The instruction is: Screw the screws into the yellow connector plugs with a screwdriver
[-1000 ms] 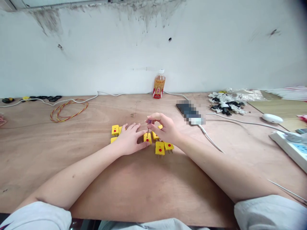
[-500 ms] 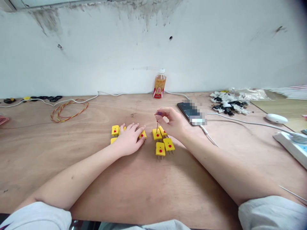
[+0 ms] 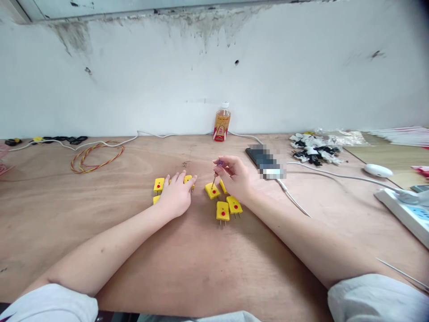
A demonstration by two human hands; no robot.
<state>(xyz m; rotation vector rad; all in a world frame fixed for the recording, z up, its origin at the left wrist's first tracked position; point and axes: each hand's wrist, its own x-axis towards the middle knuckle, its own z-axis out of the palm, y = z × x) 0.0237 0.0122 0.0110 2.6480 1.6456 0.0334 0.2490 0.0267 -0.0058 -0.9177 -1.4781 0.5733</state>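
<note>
My left hand (image 3: 176, 197) lies flat with fingers spread over a group of yellow two-pin plugs, hiding part of them. One yellow plug (image 3: 158, 184) shows to the left of its fingers, and another plug (image 3: 189, 180) sits under its fingertips on the right. With closed fingers, my right hand (image 3: 236, 179) pinches a small screwdriver (image 3: 214, 180) with a purplish handle. The thin shaft slants down to a yellow plug (image 3: 211, 191) bearing a red dot. Nearer to me are two more yellow plugs, one upright to my view (image 3: 223, 211) and one tilted (image 3: 234, 205).
A drink bottle (image 3: 221, 123) stands against the wall. A phone (image 3: 259, 157) on a white cable lies beyond my right hand. Farther right are a pile of black and white plug parts (image 3: 313, 150), a white case (image 3: 378, 171) and a power strip (image 3: 402, 210). Coiled wire (image 3: 95, 157) lies left.
My left hand has slid a little left, and the plug under its fingertips has shifted left too. The plug under the screwdriver has moved left and turned; the shaft leans more. The view has shifted slightly.
</note>
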